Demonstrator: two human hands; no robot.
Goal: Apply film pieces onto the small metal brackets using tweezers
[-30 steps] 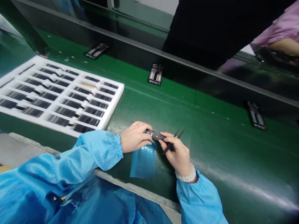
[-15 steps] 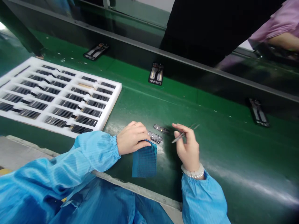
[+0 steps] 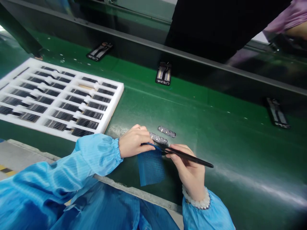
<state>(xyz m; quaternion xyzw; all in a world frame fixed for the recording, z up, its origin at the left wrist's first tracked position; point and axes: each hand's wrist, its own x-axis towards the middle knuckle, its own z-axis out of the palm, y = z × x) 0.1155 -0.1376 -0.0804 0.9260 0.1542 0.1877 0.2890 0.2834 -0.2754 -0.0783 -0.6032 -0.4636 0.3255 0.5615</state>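
My left hand [image 3: 134, 142] pinches the top edge of a blue sheet [image 3: 151, 169] patterned with rows of small squares. The sheet hangs toward the bench's front edge, its top edge bent. In my right hand [image 3: 193, 172] is a pair of dark tweezers [image 3: 194, 158], tips pointing left at the sheet's top edge. Whether the tips grip anything is too small to tell. Just beyond my fingers lies a narrow phone circuit board [image 3: 159, 138], partly covered by my left hand. A second small circuit board [image 3: 166, 131] lies flat behind it.
A white foam tray [image 3: 111, 110] with rows of black flex parts stands at the left. Along the green strip at the back lie three opened phone bodies [image 3: 163, 73], spaced apart. A long dark rail [image 3: 134, 41] runs behind them. A person's pink sleeve [image 3: 285, 16] shows top right.
My right hand has moved left and down, bringing the tweezers to the sheet's top edge and turning them. The sheet has swung slightly right. The right-hand phone bodies sit farther right in view.
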